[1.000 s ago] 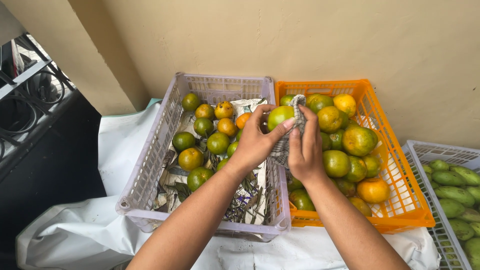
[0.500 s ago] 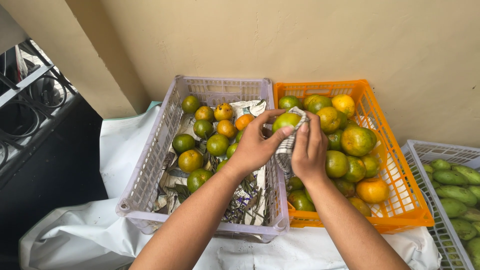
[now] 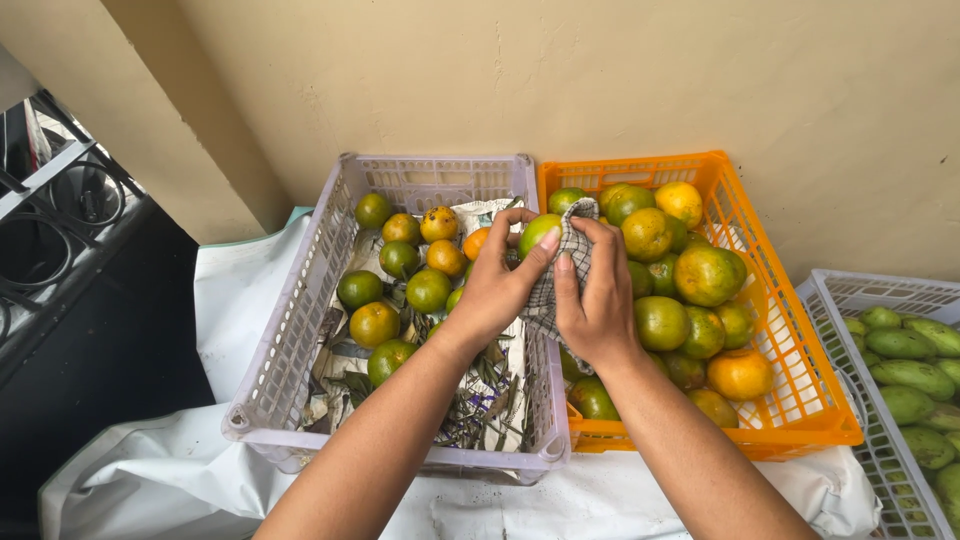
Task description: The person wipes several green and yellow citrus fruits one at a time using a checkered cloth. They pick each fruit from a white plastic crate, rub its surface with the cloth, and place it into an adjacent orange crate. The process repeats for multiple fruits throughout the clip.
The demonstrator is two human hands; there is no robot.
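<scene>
Green and round, the orange [image 3: 538,233] sits pinched in the closed fingers of the left hand [image 3: 500,285] above the crates' shared wall, while the right hand [image 3: 595,300], at its four o'clock, grips a checked cloth [image 3: 560,270] against it.

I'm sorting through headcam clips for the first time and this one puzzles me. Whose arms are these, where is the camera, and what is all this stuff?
There is no machine here: the camera sits on a person's head and looks down at their own two bare arms. The left hand holds a green citrus fruit, and the right hand presses a checked cloth against it. Below them, on a white sheet, stand a lilac crate lined with paper and holding a few green and orange fruits, and an orange crate piled fuller with the same kind. At the right edge a white crate holds green mangoes. A plain wall rises behind.
</scene>
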